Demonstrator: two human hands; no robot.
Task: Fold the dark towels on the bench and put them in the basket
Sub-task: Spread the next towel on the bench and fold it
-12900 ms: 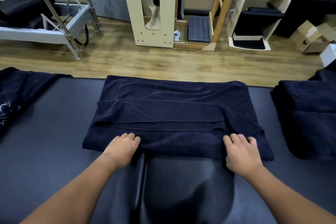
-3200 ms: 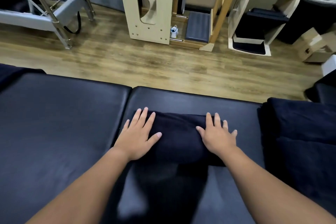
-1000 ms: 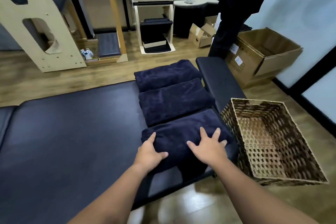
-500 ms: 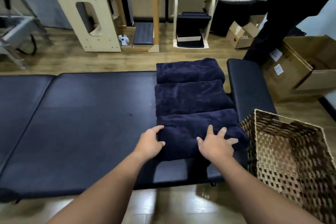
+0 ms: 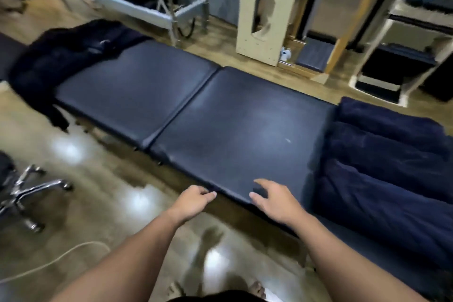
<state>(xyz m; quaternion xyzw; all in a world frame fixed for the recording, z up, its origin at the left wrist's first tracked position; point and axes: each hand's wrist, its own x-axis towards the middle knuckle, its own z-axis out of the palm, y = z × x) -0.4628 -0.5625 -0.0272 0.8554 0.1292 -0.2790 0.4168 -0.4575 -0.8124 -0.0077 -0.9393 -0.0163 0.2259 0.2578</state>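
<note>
From the head view, three folded towels (image 5: 389, 162) lie side by side at the right end of the bench (image 5: 228, 127), while an unfolded dark heap (image 5: 66, 56) waits at its far left end. The left hand (image 5: 193, 201) and right hand (image 5: 274, 200) hover loosely curled, holding nothing. No basket shows, so basketing appears undone.

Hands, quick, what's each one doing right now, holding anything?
Left hand: open, fingers loosely curled, holding nothing.
Right hand: open, relaxed over the bench edge, holding nothing.
</note>
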